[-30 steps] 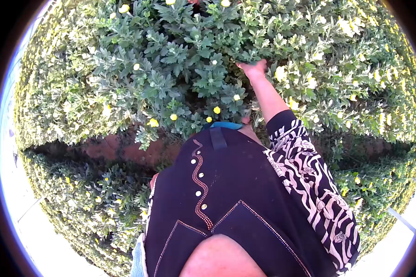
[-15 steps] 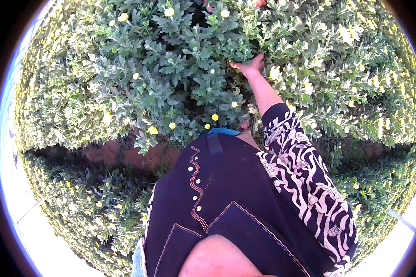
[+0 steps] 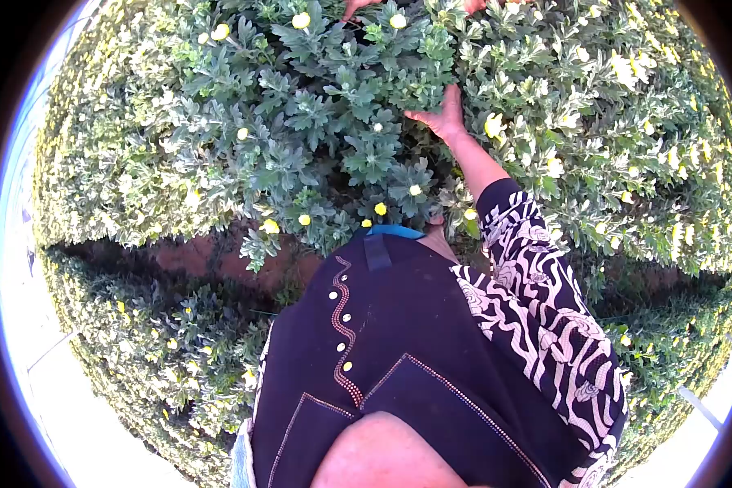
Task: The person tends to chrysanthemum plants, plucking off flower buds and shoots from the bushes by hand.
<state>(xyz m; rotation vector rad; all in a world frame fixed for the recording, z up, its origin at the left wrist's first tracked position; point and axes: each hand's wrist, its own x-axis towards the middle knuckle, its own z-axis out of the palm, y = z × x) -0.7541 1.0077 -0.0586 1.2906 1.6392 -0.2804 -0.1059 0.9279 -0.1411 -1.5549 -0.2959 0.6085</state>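
Plants (image 3: 370, 154): bushy, dense, grn, lobed lvs (image 3: 307, 110)
Blooms (image 3: 381, 209): few, sm., yel. + whitish
Loc.: ahead of me, against my R hand (image 3: 444, 122)

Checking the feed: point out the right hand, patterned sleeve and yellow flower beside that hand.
Right hand (image 3: 445, 122), head view: its middle.
Patterned sleeve (image 3: 550, 321), head view: mid-length.
Yellow flower (image 3: 494, 125), head view: petals.
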